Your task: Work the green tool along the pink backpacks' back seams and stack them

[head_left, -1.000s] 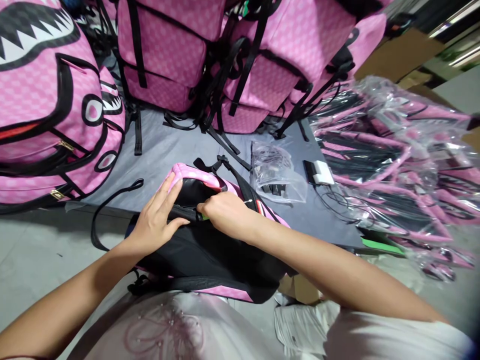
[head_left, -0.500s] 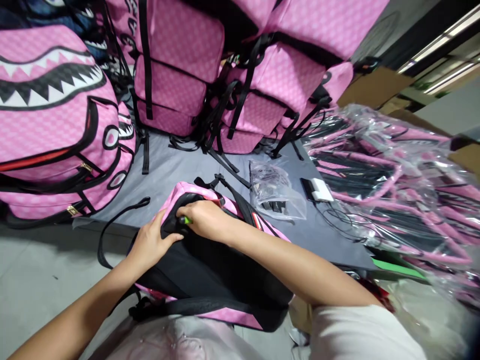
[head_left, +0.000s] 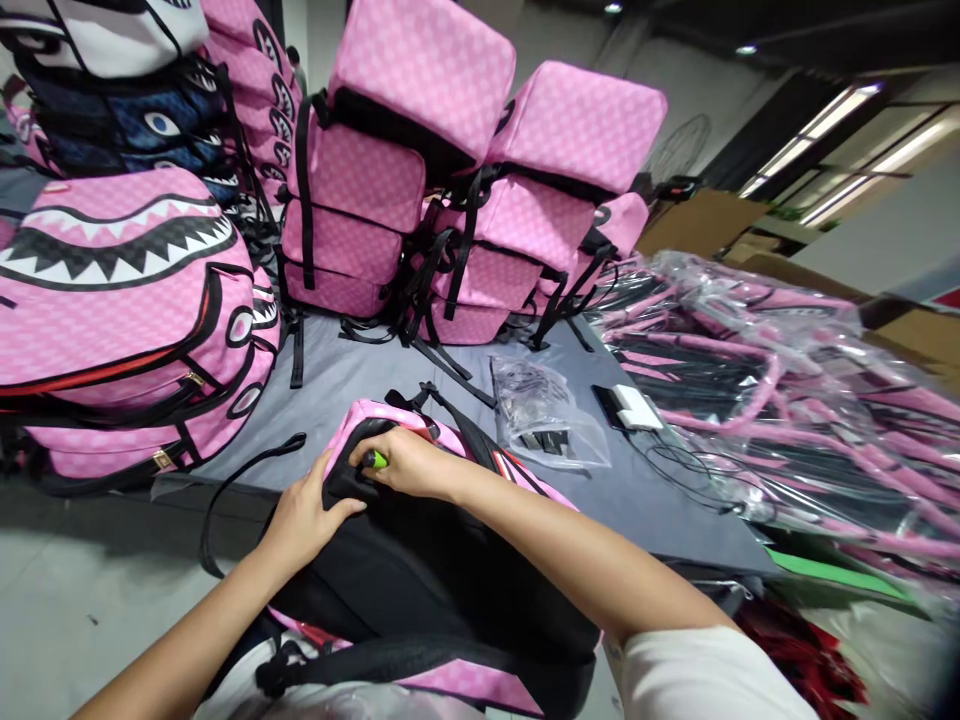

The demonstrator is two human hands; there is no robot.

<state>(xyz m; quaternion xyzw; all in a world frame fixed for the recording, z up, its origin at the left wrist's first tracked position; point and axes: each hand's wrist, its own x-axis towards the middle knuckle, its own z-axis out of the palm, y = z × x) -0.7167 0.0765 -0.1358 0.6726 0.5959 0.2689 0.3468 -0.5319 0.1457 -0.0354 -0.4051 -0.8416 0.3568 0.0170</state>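
Note:
A pink and black backpack (head_left: 465, 570) lies in front of me, tilted at the table's near edge, its black side facing up. My left hand (head_left: 304, 515) grips its pink-edged end, thumb on the black side and fingers partly hidden behind the edge. Close beside it, my right hand (head_left: 397, 462) is closed around a small tool with a black and bright green handle (head_left: 375, 459). The tool's working end is hidden, so its kind cannot be made out. That hand rests against the black fabric near the corner. A loose black strap (head_left: 251, 490) sticks out to the left.
Pink shark-mouth backpacks (head_left: 135, 290) stand at left. Stacked pink bags (head_left: 352, 200) rise at the back of the grey table (head_left: 435, 365). A clear plastic bag (head_left: 551, 410) and a white box-like item (head_left: 637, 408) with a cable lie nearby. Plastic-wrapped bags (head_left: 750, 390) fill the right.
My view has tilted up, so the stacks show more fully and the table things sit lower. Both hands keep about the same hold on the backpack and the tool.

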